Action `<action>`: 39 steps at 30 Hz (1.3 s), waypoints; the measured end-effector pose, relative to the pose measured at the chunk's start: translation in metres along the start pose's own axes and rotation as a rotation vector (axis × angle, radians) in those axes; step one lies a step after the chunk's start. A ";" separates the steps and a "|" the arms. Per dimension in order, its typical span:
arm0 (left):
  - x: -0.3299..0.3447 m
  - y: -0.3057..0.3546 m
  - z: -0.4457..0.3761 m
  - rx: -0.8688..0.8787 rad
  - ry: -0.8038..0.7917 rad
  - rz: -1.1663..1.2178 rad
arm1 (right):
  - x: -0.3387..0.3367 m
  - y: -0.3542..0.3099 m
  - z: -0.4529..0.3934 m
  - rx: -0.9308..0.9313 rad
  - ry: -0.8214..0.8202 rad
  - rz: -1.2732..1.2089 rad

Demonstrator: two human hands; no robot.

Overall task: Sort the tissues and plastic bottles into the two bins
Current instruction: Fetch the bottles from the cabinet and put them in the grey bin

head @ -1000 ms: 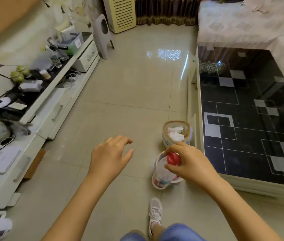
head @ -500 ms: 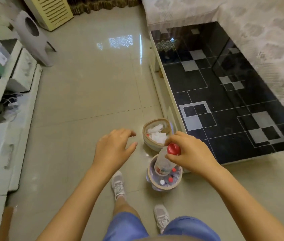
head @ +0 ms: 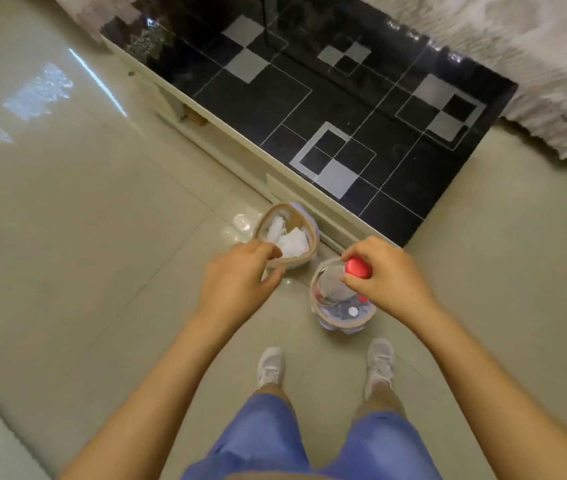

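Red-capped clear plastic bottle (head: 335,285) tilts cap-up, base down inside the round tan-rimmed bin (head: 343,308); right hand (head: 384,273) pinches its cap. Left hand (head: 240,275) hovers loosely curled, holding nothing.

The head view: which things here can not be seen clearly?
- Bottle: body blurred; the right hand covers its neck below the red cap.
- Bottle bin: contents too blurred to count.
- Left hand: whether its fingertips touch the tissue bin or tissues, unclear.
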State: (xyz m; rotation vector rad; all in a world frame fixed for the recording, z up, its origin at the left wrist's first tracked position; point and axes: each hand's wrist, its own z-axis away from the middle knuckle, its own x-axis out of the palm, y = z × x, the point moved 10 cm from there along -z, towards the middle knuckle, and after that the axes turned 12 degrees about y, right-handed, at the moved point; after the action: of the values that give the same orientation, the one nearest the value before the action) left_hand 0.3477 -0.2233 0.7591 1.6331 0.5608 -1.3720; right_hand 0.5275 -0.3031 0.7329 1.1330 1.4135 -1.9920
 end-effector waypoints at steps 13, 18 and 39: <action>0.184 -0.029 -0.043 0.139 -0.164 0.041 | 0.114 0.119 -0.002 0.333 0.242 -0.109; 0.261 -0.044 -0.045 0.138 -0.162 0.060 | 0.166 0.187 0.006 0.399 0.326 -0.096; 0.488 -0.078 -0.036 0.098 -0.281 0.133 | 0.413 0.345 -0.008 0.437 0.015 0.079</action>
State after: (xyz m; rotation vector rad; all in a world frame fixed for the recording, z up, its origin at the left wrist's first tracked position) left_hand 0.4414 -0.2524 0.2739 1.4907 0.2199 -1.5151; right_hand 0.5534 -0.3852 0.2014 1.3597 0.9422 -2.3027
